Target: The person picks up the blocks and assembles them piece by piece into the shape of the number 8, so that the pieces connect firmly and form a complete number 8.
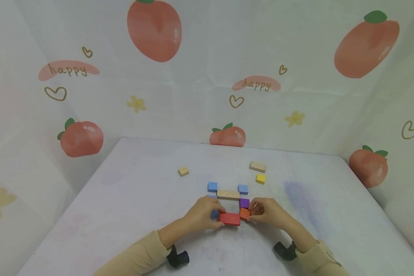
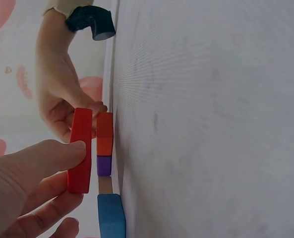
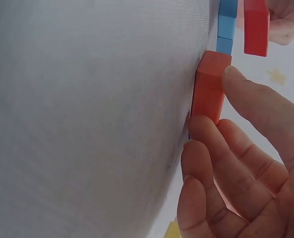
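My left hand (image 1: pixel 203 214) pinches a long red block (image 1: pixel 230 219) between thumb and fingers; the left wrist view shows that red block (image 2: pixel 80 151) held up off the table. At the right, my right hand (image 1: pixel 267 211) has thumb and fingertips on an orange block (image 1: pixel 245 214), which sits on the table in line with a purple block (image 1: pixel 244 203). A natural wood block (image 1: pixel 228 194) lies across between the two rows. Blue blocks (image 1: pixel 212 186) form the left row, partly hidden by my left hand. Another blue block (image 1: pixel 243 189) ends the right row at the back.
Farther back on the white table (image 1: pixel 141 161) lie a ridged wood piece (image 1: pixel 183 171), a plain wood block (image 1: pixel 257 166) and a yellow block (image 1: pixel 260 178). A printed cloth (image 1: pixel 193 96) hangs behind the table. Both wrists wear black camera mounts (image 1: pixel 178 258).
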A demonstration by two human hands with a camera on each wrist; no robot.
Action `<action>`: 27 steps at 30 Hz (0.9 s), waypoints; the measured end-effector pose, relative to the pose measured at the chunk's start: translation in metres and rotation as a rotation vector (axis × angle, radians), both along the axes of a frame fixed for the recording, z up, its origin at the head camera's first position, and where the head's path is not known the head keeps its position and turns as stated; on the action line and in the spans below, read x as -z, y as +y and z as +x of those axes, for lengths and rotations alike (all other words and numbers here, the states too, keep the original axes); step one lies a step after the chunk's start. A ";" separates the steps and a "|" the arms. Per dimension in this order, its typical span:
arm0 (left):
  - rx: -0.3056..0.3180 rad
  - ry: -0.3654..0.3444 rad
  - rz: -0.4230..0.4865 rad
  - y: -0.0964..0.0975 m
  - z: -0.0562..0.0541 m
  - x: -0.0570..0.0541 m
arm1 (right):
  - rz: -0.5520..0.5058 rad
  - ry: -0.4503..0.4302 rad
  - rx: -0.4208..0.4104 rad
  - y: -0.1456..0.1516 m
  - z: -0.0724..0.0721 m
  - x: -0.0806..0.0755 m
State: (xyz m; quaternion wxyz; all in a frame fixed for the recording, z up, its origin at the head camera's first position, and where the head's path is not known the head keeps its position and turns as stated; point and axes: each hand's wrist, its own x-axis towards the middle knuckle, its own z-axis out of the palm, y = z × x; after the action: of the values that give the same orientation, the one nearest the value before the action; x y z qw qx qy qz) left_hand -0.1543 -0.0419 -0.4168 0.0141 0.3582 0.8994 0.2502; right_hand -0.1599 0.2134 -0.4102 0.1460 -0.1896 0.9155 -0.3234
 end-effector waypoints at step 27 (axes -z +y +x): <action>-0.049 0.017 -0.046 0.007 -0.002 0.002 | 0.007 0.013 -0.007 0.001 -0.001 0.002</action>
State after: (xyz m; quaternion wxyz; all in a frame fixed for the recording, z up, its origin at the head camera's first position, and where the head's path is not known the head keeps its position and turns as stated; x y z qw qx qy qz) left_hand -0.1567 -0.0344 -0.4185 0.0086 0.3379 0.9134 0.2266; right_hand -0.1610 0.2144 -0.4123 0.1416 -0.1943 0.9169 -0.3185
